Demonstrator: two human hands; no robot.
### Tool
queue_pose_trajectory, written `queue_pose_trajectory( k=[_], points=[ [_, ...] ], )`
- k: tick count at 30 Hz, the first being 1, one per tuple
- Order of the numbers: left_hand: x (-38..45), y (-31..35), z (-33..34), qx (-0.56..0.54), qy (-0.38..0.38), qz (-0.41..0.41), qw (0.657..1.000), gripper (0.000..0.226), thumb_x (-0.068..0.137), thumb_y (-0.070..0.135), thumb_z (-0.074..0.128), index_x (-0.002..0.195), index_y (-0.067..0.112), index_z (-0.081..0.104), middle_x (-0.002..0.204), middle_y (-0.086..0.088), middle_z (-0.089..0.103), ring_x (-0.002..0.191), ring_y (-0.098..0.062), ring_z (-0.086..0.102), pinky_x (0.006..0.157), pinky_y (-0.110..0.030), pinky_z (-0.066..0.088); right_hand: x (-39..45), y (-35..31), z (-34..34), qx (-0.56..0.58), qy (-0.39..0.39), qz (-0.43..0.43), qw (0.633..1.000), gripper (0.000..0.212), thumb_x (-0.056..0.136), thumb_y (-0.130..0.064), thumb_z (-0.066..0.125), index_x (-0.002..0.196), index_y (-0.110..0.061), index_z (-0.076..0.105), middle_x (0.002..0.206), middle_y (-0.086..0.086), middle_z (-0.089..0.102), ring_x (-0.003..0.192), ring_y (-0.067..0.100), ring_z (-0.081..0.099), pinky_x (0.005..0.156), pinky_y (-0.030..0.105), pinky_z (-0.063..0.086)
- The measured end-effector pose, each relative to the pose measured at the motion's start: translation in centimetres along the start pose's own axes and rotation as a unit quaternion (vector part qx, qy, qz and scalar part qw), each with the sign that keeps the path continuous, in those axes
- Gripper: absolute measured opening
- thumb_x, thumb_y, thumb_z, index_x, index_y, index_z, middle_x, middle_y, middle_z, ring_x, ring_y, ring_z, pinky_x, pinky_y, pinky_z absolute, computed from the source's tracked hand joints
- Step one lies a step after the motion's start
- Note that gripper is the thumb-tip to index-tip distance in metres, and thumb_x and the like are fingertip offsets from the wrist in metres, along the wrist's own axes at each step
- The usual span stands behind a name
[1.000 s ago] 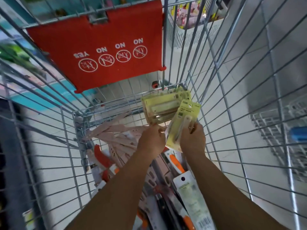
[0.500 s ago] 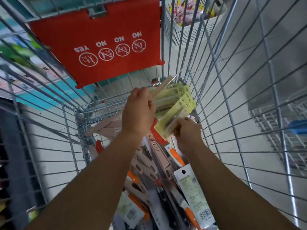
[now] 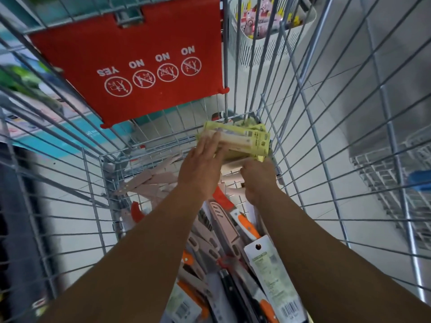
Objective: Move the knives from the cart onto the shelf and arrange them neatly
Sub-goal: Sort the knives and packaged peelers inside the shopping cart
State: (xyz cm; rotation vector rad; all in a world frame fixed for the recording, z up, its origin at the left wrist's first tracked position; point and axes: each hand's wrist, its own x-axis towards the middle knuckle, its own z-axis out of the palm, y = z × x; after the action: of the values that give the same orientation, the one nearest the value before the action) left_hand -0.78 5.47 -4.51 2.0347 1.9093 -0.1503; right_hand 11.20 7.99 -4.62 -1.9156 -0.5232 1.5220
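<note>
Just above centre of the frame, inside the wire cart (image 3: 303, 141), a fanned stack of yellow-green carded knives (image 3: 242, 142) with pale handles showing sits between two hands. The left hand (image 3: 201, 169) lies flat and spread on top; the right hand (image 3: 257, 177) pinches the stack's lower edge. Below, toward the bottom of the frame, pink and orange-handled knives (image 3: 224, 234) lie heaped beneath the red flap (image 3: 130, 59).

Both my arms stretched forward, bare. Left hand (image 3: 202, 167) flat, fingers (image 3: 211, 143) spread; right hand (image 3: 257, 177) curled, fingers tucked under.
</note>
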Motion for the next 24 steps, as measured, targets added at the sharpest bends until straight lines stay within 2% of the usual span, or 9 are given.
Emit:
queue_pose_trajectory(
  k=[2,5,7,9,11,16,19,22,24],
  points=[
    [-0.4,0.9,0.3,-0.016,0.007,-0.025,1.0,0.073,0.09,0.01,0.053,0.15,0.028,0.015,0.159,0.001,-0.001,0.142,-0.03,0.012,0.11,-0.046,0.03,-0.7,-0.2,0.1,-0.054,0.035,-0.026,0.998,0.051,0.092,-0.006,0.044,0.14,-0.014,0.03,0.117,0.011,0.053,0.093,0.026,0.052,0.079,0.034,0.043],
    [-0.2,1.8,0.3,-0.063,0.022,-0.048,0.997,0.065,0.089,0.011,0.05,0.147,0.023,0.023,0.156,-0.001,0.006,0.134,-0.03,0.025,0.102,-0.041,0.041,-1.2,0.3,-0.1,-0.178,0.033,-0.149,0.972,0.065,0.092,-0.005,0.043,0.15,-0.018,0.016,0.144,0.005,0.034,0.125,0.025,0.04,0.098,0.025,0.033],
    [-0.2,2.0,0.1,-0.068,0.023,-0.05,0.996,0.063,0.088,0.015,0.052,0.146,0.021,0.026,0.154,-0.003,0.01,0.133,-0.029,0.025,0.103,-0.04,0.038,-1.4,0.6,-0.4,-0.281,0.007,-0.19,0.941,0.067,0.091,-0.005,0.044,0.151,-0.021,0.018,0.154,0.01,0.016,0.137,0.028,0.026,0.099,0.024,0.028],
    [-0.5,1.6,-0.1,-0.078,0.026,-0.037,0.996,0.066,0.089,0.018,0.054,0.147,0.022,0.024,0.154,-0.003,0.011,0.133,-0.029,0.023,0.107,-0.039,0.032,-1.7,0.6,-0.7,-0.356,-0.027,-0.174,0.918,0.069,0.091,-0.004,0.044,0.151,-0.024,0.015,0.157,0.011,-0.001,0.142,0.033,0.014,0.108,0.036,0.03],
    [-1.3,0.7,-0.1,-0.092,0.037,-0.026,0.995,0.068,0.09,0.019,0.055,0.149,0.023,0.021,0.155,-0.002,0.011,0.135,-0.028,0.022,0.11,-0.039,0.026,-1.9,0.5,-0.7,-0.387,-0.026,-0.173,0.905,0.069,0.092,-0.004,0.044,0.151,-0.023,0.014,0.156,0.013,-0.009,0.143,0.035,0.009,0.111,0.041,0.029],
    [-4.9,-1.8,0.9,-0.149,0.038,-0.121,0.981,0.066,0.095,0.019,0.05,0.151,0.024,0.017,0.159,-0.002,0.011,0.144,-0.025,0.012,0.116,-0.039,0.017,-3.3,1.5,-0.5,-0.39,0.016,-0.231,0.891,0.068,0.09,-0.009,0.052,0.149,-0.017,0.02,0.155,0.019,0.001,0.141,0.036,0.016,0.11,0.038,0.024],
    [-7.0,-3.3,2.1,-0.142,0.014,-0.178,0.974,0.06,0.094,0.017,0.047,0.149,0.019,0.022,0.157,-0.005,0.015,0.144,-0.024,0.012,0.118,-0.037,0.015,-4.6,2.9,-0.4,-0.405,0.02,-0.313,0.859,0.055,0.086,-0.007,0.054,0.139,-0.009,0.039,0.145,0.019,0.024,0.129,0.034,0.03,0.103,0.035,0.029],
    [-8.7,-5.0,3.0,-0.125,0.012,-0.202,0.971,0.049,0.09,0.017,0.046,0.138,0.022,0.038,0.15,-0.003,0.032,0.138,-0.02,0.027,0.112,-0.036,0.027,-5.9,4.4,0.4,-0.45,-0.092,-0.378,0.803,0.043,0.085,-0.006,0.054,0.128,-0.001,0.049,0.132,0.022,0.043,0.121,0.037,0.04,0.1,0.04,0.036],
    [-9.7,-5.7,3.2,-0.141,0.008,-0.241,0.96,0.048,0.089,0.019,0.049,0.136,0.021,0.042,0.144,-0.004,0.038,0.133,-0.024,0.035,0.108,-0.041,0.032,-6.4,5.4,1.2,-0.49,-0.192,-0.393,0.754,0.051,0.082,-0.005,0.054,0.132,-0.003,0.047,0.135,0.019,0.045,0.122,0.037,0.041,0.101,0.039,0.034]
  ],
)
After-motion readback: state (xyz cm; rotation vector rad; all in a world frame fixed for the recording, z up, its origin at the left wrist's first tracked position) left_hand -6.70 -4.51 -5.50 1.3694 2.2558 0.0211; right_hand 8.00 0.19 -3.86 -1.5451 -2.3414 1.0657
